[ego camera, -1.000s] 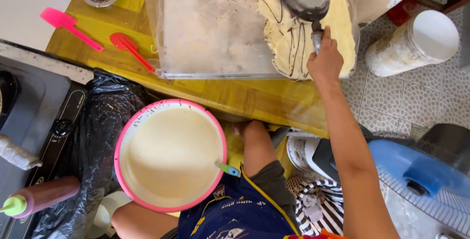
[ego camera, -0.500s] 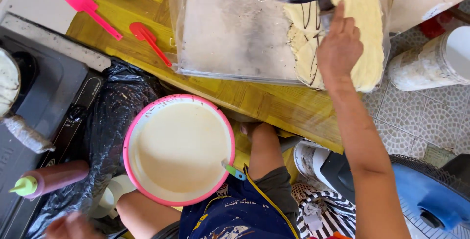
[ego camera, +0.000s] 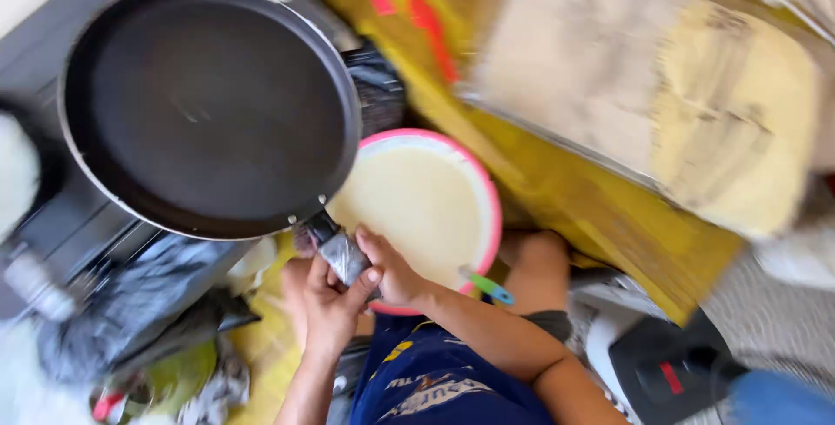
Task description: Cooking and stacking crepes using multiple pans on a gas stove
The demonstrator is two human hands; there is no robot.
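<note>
1. Head view: the black frying pan point(ego camera: 209, 103) has swung down from over the yellow bench point(ego camera: 565, 190) and now hangs left of it, above the pink bowl of batter point(ego camera: 417, 207).
2. Both hands now grip its wrapped handle point(ego camera: 344, 255): right hand point(ego camera: 391, 268) and left hand point(ego camera: 322, 303), fingers clamped.
3. The crepe stack point(ego camera: 731, 120) is still at the bench's far right end.

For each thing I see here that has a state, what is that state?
Pan: empty, held by its handle.
Left hand: closed on the pan handle.
Right hand: closed on the pan handle.
Pink bowl: nearly full of pale batter, a utensil's handle at its rim.
Clear tray: partly covered with pale yellow sheets.
</note>
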